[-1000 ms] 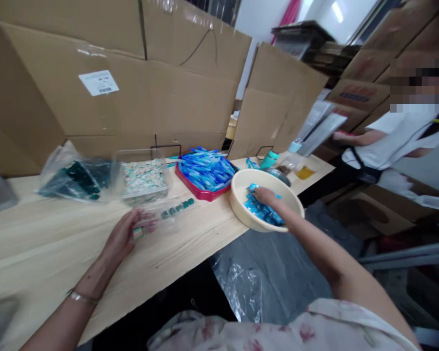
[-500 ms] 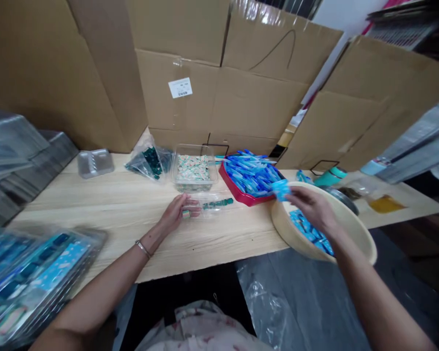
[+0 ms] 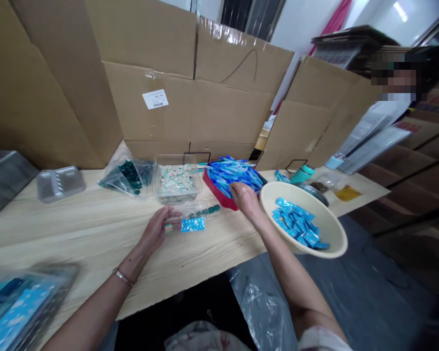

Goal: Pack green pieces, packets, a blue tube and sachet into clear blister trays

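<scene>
L hand (image 3: 155, 229) is on the table, fingers curled round the near end of a clear plastic blister strip (image 3: 193, 217), holding it, thumb side up. The strip lies just in front of a clear tub, w/ a blue foil packet (image 3: 192, 224) in it, a small striped piece (image 3: 169, 227) at the end by the fingers, and a row of green pieces (image 3: 205, 210) further along. R hand (image 3: 246, 200) is reaching over the rim of a red tray (image 3: 215, 196) heaped w/ blue plastic sticks (image 3: 234, 171), fingers down among them; can't tell if they've got hold of one. Just right of that hand sits a cream basin (image 3: 338, 229) of blue foil packets (image 3: 296, 225), near the table edge. Also on the wooden table (image 3: 76, 229): the clear tub (image 3: 175, 178) of small white-and-green packets, a plastic bag of dark green pieces (image 3: 128, 178), a grey plastic insert (image 3: 60, 184), and a teal bottle (image 3: 303, 173) by a metal bowl (image 3: 314, 187). Stacked blister packs (image 3: 18, 307) show blurred at bottom left. Big cardboard sheets (image 3: 186, 117) stand behind the table. Upper right, a co-worker (image 3: 395, 100) is behind clear plastic sheets (image 3: 373, 139).
</scene>
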`<state>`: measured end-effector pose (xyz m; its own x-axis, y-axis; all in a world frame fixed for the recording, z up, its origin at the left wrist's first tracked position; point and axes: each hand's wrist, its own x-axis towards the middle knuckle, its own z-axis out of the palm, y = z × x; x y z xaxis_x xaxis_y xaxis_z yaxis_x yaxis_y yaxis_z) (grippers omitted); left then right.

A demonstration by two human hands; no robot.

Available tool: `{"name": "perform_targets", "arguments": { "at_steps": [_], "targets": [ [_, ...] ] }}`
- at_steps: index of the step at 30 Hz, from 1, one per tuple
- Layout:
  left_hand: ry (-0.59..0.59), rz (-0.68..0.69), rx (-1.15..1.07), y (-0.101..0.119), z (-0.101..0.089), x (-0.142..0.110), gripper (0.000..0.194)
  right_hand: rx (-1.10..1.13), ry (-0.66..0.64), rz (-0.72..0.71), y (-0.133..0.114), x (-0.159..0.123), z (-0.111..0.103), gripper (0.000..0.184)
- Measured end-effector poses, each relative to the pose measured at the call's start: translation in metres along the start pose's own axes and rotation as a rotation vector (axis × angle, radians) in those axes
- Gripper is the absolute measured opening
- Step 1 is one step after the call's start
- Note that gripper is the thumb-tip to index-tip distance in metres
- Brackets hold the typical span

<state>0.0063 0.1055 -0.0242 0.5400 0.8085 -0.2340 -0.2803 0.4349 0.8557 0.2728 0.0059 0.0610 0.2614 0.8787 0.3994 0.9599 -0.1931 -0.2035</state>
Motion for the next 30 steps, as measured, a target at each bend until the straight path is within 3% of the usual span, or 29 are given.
{"name": "perform_targets", "arguments": {
  "at_steps": [4, 8, 10, 14, 16, 20, 23, 27, 30],
  "targets": [
    [0.009, -0.027, 0.005, 0.000, 0.002, -0.001, 0.030, -0.071, -0.085, 0.106, 0.035, 0.041, 0.014, 0.019],
    [0.017, -0.024, -0.004, 0.000, 0.001, 0.000, 0.027, -0.065, -0.134, 0.108, 0.033, 0.072, 0.045, 0.010],
    [0.020, -0.023, -0.014, -0.001, 0.001, 0.001, 0.026, -0.045, -0.152, 0.111, 0.031, 0.077, 0.055, 0.015],
    [0.003, -0.007, -0.027, -0.004, -0.001, 0.004, 0.027, 0.020, -0.146, 0.044, 0.034, 0.064, 0.046, 0.014],
    [-0.013, 0.007, -0.022, -0.006, -0.001, 0.004, 0.029, 0.086, -0.104, -0.090, 0.032, 0.050, 0.030, 0.014],
    [-0.061, 0.001, -0.006, -0.009, 0.001, 0.001, 0.034, 0.147, -0.165, -0.354, -0.005, 0.018, 0.002, 0.023],
    [-0.116, 0.008, 0.002, -0.007, 0.006, -0.004, 0.037, 0.052, -0.257, -0.520, -0.050, 0.002, 0.004, 0.021],
    [-0.128, 0.046, 0.048, -0.004, 0.011, -0.008, 0.036, -0.115, -0.320, -0.515, -0.084, -0.006, 0.019, 0.019],
    [-0.112, 0.047, 0.053, -0.002, 0.010, -0.007, 0.034, -0.068, -0.145, -0.386, -0.075, -0.010, 0.016, 0.023]
  ]
}}
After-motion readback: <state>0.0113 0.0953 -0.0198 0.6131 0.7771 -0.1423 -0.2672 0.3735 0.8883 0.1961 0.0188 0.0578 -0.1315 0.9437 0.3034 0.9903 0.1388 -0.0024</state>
